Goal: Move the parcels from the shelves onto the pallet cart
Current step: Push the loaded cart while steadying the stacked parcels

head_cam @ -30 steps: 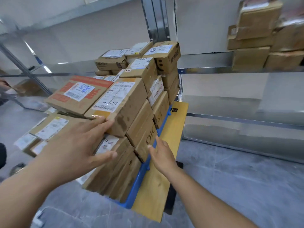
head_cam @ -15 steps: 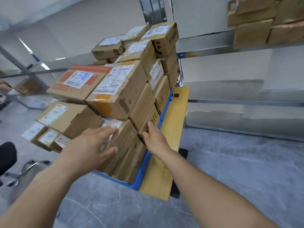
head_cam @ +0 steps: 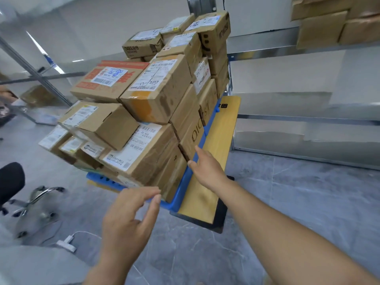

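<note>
Several cardboard parcels are piled high on the pallet cart, whose blue tray [head_cam: 183, 186] and yellow wooden deck [head_cam: 216, 153] show at the near right. A labelled parcel [head_cam: 156, 89] sits on top of the near stack, with an orange-printed one [head_cam: 107, 79] beside it. My right hand [head_cam: 207, 167] reaches to the side of a lower parcel [head_cam: 193, 136], fingers straight and touching its edge. Just short of the stack's near corner hovers my left hand [head_cam: 127, 221], fingers loosely bent and holding nothing. More parcels [head_cam: 333, 21] sit on the metal shelf [head_cam: 287, 48] at the upper right.
An office chair base [head_cam: 35, 204] stands on the floor at the left, with a white cable and adapter [head_cam: 67, 243] lying near it. Shelf uprights [head_cam: 201, 5] rise behind the cart. Grey tiled floor [head_cam: 298, 202] spreads to the right.
My left hand has come off the parcels and drawn back toward me. The right hand slid along the lower parcel's side. The view has dropped, so the stack sits higher and farther.
</note>
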Available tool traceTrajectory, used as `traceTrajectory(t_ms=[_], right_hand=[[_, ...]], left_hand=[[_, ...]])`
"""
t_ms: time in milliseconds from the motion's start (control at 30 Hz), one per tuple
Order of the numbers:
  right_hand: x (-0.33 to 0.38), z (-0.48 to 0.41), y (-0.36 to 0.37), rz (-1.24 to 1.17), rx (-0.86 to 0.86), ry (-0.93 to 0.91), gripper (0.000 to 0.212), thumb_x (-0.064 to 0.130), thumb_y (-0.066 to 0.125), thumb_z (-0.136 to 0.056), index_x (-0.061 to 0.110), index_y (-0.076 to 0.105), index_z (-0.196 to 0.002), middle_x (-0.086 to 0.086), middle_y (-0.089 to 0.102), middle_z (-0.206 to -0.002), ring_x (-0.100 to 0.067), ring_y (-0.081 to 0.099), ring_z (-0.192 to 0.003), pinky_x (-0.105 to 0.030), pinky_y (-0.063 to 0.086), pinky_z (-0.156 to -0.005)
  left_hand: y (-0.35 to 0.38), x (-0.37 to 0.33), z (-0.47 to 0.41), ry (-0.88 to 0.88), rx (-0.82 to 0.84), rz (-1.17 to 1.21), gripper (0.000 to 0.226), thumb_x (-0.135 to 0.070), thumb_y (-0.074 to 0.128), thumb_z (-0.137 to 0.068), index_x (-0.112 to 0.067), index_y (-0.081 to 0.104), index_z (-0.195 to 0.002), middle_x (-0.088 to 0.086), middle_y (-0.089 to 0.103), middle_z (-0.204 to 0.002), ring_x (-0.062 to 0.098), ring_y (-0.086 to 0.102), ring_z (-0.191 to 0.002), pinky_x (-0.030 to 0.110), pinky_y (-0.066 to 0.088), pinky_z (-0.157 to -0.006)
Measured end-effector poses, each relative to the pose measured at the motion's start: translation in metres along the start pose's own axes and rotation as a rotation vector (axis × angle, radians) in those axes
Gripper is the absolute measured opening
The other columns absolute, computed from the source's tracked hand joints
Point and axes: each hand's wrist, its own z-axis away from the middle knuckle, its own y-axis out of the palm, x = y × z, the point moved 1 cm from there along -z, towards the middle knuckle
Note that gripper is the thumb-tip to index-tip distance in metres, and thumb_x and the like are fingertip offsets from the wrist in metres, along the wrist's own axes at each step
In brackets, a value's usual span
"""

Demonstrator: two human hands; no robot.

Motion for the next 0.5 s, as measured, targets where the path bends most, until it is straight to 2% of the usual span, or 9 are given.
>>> traceTrajectory(t_ms=[33,100,167,233,267,333,400,467,500], right_hand=[[0.001,0.003,0.002,0.01,-0.004,0.007,0.059,0.029,0.039,-0.103,0.015,0.013,-0.154,-0.008,0.027,-0.155,-0.022,0.036,-0.136,-0.034,0.033,-0.109],[0.007,0.005,0.007,0.022,-0.018,0.011,0.059,0.029,0.04,-0.103,0.017,0.012,-0.154,-0.007,0.023,-0.157,-0.021,0.031,-0.139,-0.034,0.03,-0.11],[0.012,0.005,0.013,0.014,-0.036,0.02,0.06,0.03,0.041,-0.103,0.018,0.012,-0.154,-0.006,0.02,-0.158,-0.021,0.027,-0.142,-0.035,0.028,-0.112],[0.017,0.002,0.021,-0.001,-0.064,0.024,0.062,0.03,0.043,-0.102,0.018,0.012,-0.155,-0.006,0.019,-0.159,-0.022,0.024,-0.143,-0.037,0.027,-0.114],[0.02,0.001,0.024,-0.01,-0.082,0.024,0.063,0.03,0.043,-0.102,0.018,0.011,-0.155,-0.006,0.02,-0.158,-0.022,0.025,-0.143,-0.038,0.028,-0.114],[0.025,-0.001,0.031,-0.03,-0.116,0.035,0.063,0.03,0.043,-0.101,0.018,0.012,-0.155,-0.006,0.022,-0.158,-0.023,0.027,-0.142,-0.039,0.03,-0.113],[0.028,-0.003,0.035,-0.048,-0.145,0.054,0.06,0.028,0.043,-0.102,0.016,0.014,-0.153,-0.007,0.024,-0.156,-0.024,0.03,-0.14,-0.037,0.032,-0.11],[0.03,-0.004,0.037,-0.051,-0.173,0.074,0.053,0.025,0.042,-0.101,0.012,0.023,-0.149,-0.009,0.032,-0.15,-0.026,0.037,-0.134,-0.038,0.037,-0.105],[0.031,-0.006,0.038,-0.054,-0.188,0.087,0.047,0.022,0.042,-0.101,0.012,0.028,-0.145,-0.009,0.036,-0.146,-0.027,0.041,-0.13,-0.039,0.04,-0.102]], left_hand=[[0.004,0.006,0.01,-0.07,0.032,0.016,0.016,-0.034,0.057,-0.088,-0.025,0.069,-0.082,-0.023,0.064,-0.081,0.0,0.057,-0.077,0.014,0.044,-0.068],[0.013,0.021,0.02,-0.346,0.134,0.061,0.014,-0.033,0.065,-0.087,-0.033,0.063,-0.072,-0.025,0.063,-0.077,-0.001,0.058,-0.074,0.012,0.041,-0.062],[0.023,0.041,0.024,-0.563,0.244,0.106,0.015,-0.031,0.069,-0.083,-0.029,0.062,-0.07,-0.023,0.065,-0.073,-0.002,0.06,-0.073,0.012,0.041,-0.06],[0.028,0.06,0.02,-0.649,0.326,0.091,0.019,-0.039,0.068,-0.083,-0.022,0.062,-0.076,-0.012,0.067,-0.071,0.002,0.062,-0.074,0.019,0.046,-0.067],[0.03,0.067,0.017,-0.678,0.364,0.06,0.027,-0.045,0.066,-0.082,-0.019,0.062,-0.084,-0.009,0.068,-0.081,0.009,0.063,-0.081,0.027,0.048,-0.073],[0.034,0.08,0.011,-0.756,0.421,0.014,0.056,-0.054,0.065,-0.079,-0.011,0.056,-0.114,0.004,0.064,-0.112,0.019,0.06,-0.098,0.033,0.044,-0.084],[0.035,0.089,0.005,-0.848,0.425,0.057,0.095,-0.058,0.068,-0.073,-0.006,0.029,-0.143,0.013,0.047,-0.139,0.028,0.049,-0.123,0.038,0.04,-0.096],[0.034,0.092,-0.003,-0.88,0.407,0.136,0.119,-0.058,0.073,-0.068,-0.011,0.001,-0.152,0.013,0.028,-0.154,0.029,0.034,-0.137,0.041,0.033,-0.106],[0.035,0.093,-0.007,-0.888,0.406,0.162,0.125,-0.057,0.074,-0.067,-0.015,-0.006,-0.152,0.011,0.021,-0.156,0.029,0.03,-0.139,0.042,0.031,-0.108]])
